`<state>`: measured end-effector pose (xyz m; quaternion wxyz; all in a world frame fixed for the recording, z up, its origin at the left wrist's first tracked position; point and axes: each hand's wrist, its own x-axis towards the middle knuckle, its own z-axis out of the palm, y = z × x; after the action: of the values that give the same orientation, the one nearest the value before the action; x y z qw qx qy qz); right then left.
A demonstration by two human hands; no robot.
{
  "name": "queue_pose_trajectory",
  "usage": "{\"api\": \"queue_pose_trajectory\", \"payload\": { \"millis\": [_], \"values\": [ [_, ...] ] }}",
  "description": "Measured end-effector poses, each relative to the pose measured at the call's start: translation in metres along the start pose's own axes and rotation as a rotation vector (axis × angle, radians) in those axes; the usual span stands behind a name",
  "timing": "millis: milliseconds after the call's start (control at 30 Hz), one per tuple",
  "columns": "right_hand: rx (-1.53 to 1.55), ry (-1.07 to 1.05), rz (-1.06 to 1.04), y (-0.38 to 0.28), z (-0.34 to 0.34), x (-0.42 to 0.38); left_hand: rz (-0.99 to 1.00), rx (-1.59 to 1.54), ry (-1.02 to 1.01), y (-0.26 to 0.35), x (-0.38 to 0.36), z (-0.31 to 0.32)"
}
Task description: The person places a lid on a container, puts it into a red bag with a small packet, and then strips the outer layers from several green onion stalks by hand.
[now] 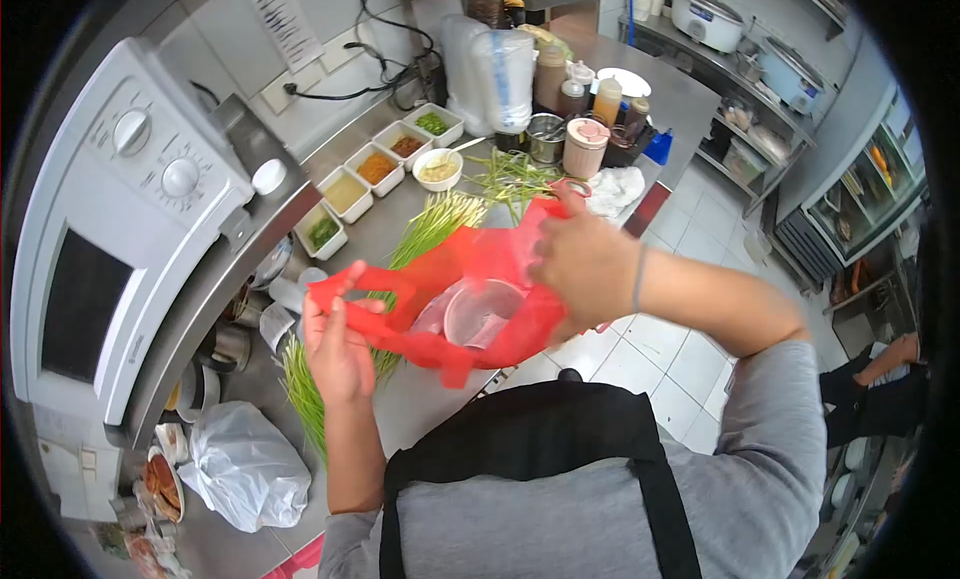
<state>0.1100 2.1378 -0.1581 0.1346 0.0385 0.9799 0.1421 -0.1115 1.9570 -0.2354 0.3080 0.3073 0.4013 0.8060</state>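
Note:
A red plastic bag point(420, 341) is stretched between my two hands, its mouth facing up. Inside it sits a clear round plastic tub point(484, 312); its contents are hard to make out. My left hand point(340, 351) grips one handle loop at the bag's left side. On the far right side my right hand point(580, 259), slightly blurred, holds the opposite edge, with a red scissors handle point(572, 188) close beside its fingers. Long green stalks point(440, 222) lie on the counter behind the bag, and more green stalks point(305, 394) lie by my left forearm.
Small square tubs of chopped greens and sauces point(376, 167) line the back left, near a bowl with a spoon point(437, 169). Bottles point(607, 99) and a pink container point(585, 147) stand at the back. A microwave point(130, 219) and a white bag point(245, 464) are left. Another person point(880, 379) is at right.

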Motion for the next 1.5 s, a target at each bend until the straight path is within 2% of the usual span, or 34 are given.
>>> {"api": "queue_pose_trajectory", "payload": {
  "millis": [67,100,167,267,333,367,433,467,533,567,633,667,700,733,767,800,867,967,1033,1133,1267,1333,1433,1500],
  "values": [
    [-0.130,0.147,0.041,0.029,0.018,-0.034,0.023,-0.009,0.003,-0.005,0.007,-0.002],
    [-0.173,0.144,0.041,0.039,0.022,-0.040,0.016,-0.012,0.077,-0.004,0.009,0.010],
    [-0.255,0.143,0.041,0.054,0.033,-0.052,0.023,0.011,-0.013,-0.006,0.013,0.024],
    [0.151,0.531,-0.112,0.062,0.019,-0.079,0.068,0.170,-0.166,-0.004,0.014,0.082],
    [0.227,0.741,-0.128,0.058,0.009,-0.103,0.090,0.290,-0.300,-0.009,0.012,0.130],
    [0.282,0.873,-0.118,0.059,0.012,-0.114,0.045,0.286,-0.304,-0.011,0.007,0.164],
    [0.394,1.074,-0.159,0.071,0.023,-0.145,0.291,0.610,-0.621,-0.023,0.008,0.217],
    [0.578,1.128,-0.160,0.073,0.035,-0.157,0.421,0.769,-0.772,-0.031,0.006,0.244],
    [0.949,1.215,-0.160,0.072,0.075,-0.175,0.561,0.846,-0.858,-0.053,-0.013,0.302],
    [1.101,1.147,-0.140,0.075,0.093,-0.192,0.580,0.986,-0.907,-0.061,-0.023,0.325],
    [1.404,1.000,-0.078,0.082,0.128,-0.232,0.758,1.017,-1.036,-0.078,-0.024,0.364],
    [1.334,1.035,-0.035,0.088,0.139,-0.251,0.845,1.027,-1.101,-0.086,-0.024,0.383],
    [1.261,1.066,0.011,0.095,0.148,-0.270,0.886,0.981,-1.016,-0.094,-0.030,0.406],
    [1.189,1.090,0.061,0.102,0.156,-0.287,0.912,0.893,-1.033,-0.094,-0.030,0.425],
    [1.405,1.144,0.163,0.104,0.160,-0.300,0.927,0.800,-1.045,-0.091,-0.030,0.443],
    [1.343,1.138,0.243,0.114,0.167,-0.312,0.988,0.733,-1.075,-0.084,-0.028,0.458],
    [1.205,1.122,0.388,0.137,0.180,-0.334,0.902,0.787,-0.955,-0.062,-0.037,0.494],
    [1.150,1.131,0.662,0.173,0.206,-0.366,0.759,1.216,-0.952,-0.039,-0.035,0.519],
    [1.135,1.198,0.834,0.201,0.222,-0.386,0.821,1.348,-0.991,-0.042,-0.023,0.536],
    [1.190,1.203,1.023,0.247,0.226,-0.418,0.892,1.330,-1.037,-0.074,0.009,0.554],
    [0.916,1.324,1.059,0.324,0.244,-0.443,0.916,1.315,-1.027,-0.119,0.064,0.575],
    [1.015,1.327,1.094,0.365,0.248,-0.455,0.916,1.319,-1.018,-0.137,0.094,0.587],
    [0.957,1.305,1.106,0.431,0.251,-0.461,0.915,1.327,-1.005,-0.165,0.135,0.610],
    [1.041,1.186,1.096,0.487,0.268,-0.459,0.894,1.359,-0.977,-0.186,0.165,0.630]
  ]
}}
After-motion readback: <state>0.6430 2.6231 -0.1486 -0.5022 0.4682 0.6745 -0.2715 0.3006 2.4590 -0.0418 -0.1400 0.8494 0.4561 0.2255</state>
